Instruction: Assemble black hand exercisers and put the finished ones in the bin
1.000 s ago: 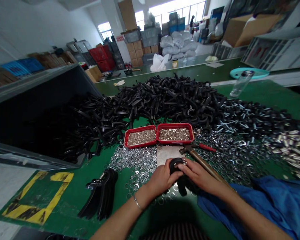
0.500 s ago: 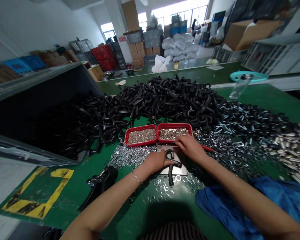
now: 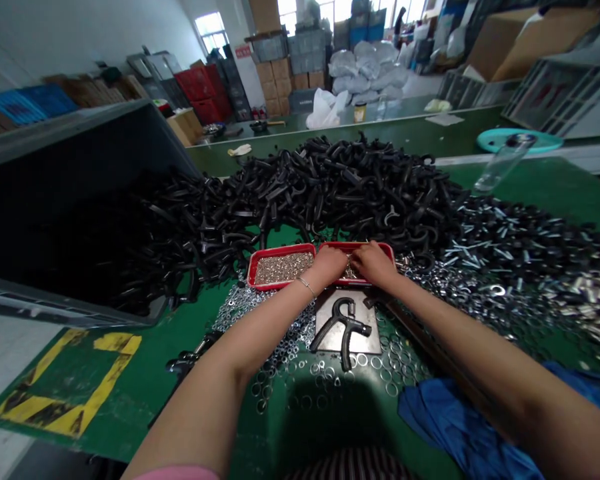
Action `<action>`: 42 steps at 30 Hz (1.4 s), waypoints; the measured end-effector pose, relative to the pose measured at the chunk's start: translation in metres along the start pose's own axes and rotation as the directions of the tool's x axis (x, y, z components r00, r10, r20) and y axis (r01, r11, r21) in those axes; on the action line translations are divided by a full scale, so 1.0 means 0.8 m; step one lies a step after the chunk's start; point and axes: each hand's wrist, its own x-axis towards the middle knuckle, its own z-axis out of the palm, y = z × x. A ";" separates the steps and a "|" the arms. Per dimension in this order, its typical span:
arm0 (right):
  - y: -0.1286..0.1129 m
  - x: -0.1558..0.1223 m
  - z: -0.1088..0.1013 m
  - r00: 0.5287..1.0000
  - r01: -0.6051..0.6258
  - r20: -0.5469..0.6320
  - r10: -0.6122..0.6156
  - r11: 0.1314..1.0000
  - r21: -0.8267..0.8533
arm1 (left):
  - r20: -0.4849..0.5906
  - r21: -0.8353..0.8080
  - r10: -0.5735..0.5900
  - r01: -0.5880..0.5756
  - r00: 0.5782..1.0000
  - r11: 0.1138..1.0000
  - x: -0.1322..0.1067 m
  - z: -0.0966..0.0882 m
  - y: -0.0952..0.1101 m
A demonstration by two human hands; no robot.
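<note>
Both my hands reach into the right-hand red tray [image 3: 391, 256], which holds small metal pins [image 3: 349, 272]. My left hand [image 3: 331, 264] bends over its left side, with the fingertips hidden. Close beside it, my right hand [image 3: 373, 264] has its fingers drawn together among the pins; what they pinch is too small to make out. Nearer to me, a black hand grip strengthener [image 3: 347, 328] with a metal spring [image 3: 351, 308] lies untouched on a metal plate [image 3: 365, 343], its two handles spread apart.
A second red tray [image 3: 253, 270] of small metal parts adjoins on the left. Black handles [image 3: 325, 180] are heaped behind, spilling from a grey crate [image 3: 177, 143]. Washers [image 3: 391, 388], bolts [image 3: 473, 233] and metal sleeves [image 3: 593, 300] lie around. A blue cloth [image 3: 445, 420] and a clear bottle [image 3: 503, 163] are rightward.
My left hand has let go of the grip strengthener and moved up into the right tray. My right hand has gone deeper into that tray. The strengthener now lies flat on the plate.
</note>
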 end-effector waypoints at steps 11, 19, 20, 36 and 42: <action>-0.003 -0.012 -0.020 0.975 -0.038 -0.195 0.110 0.941 0.337 | -0.180 -0.108 -0.025 0.005 0.983 0.994 -0.026 -0.012 0.013; -0.022 -0.126 -0.038 0.986 -0.156 0.147 0.079 0.750 0.643 | -0.230 -0.644 -0.276 0.066 0.933 0.762 -0.167 -0.007 0.038; -0.025 -0.133 -0.034 0.978 -0.193 0.193 0.084 0.720 0.666 | -0.197 -0.655 -0.278 0.085 0.940 0.751 -0.178 0.001 0.043; -0.036 -0.113 0.005 0.986 -0.162 0.091 0.137 0.906 0.390 | -0.198 -0.216 -0.037 -0.006 0.979 0.976 -0.185 0.033 0.064; -0.041 -0.115 0.006 0.984 -0.180 0.064 0.168 0.915 0.361 | -0.165 -0.078 -0.004 -0.009 0.986 0.997 -0.182 0.030 0.066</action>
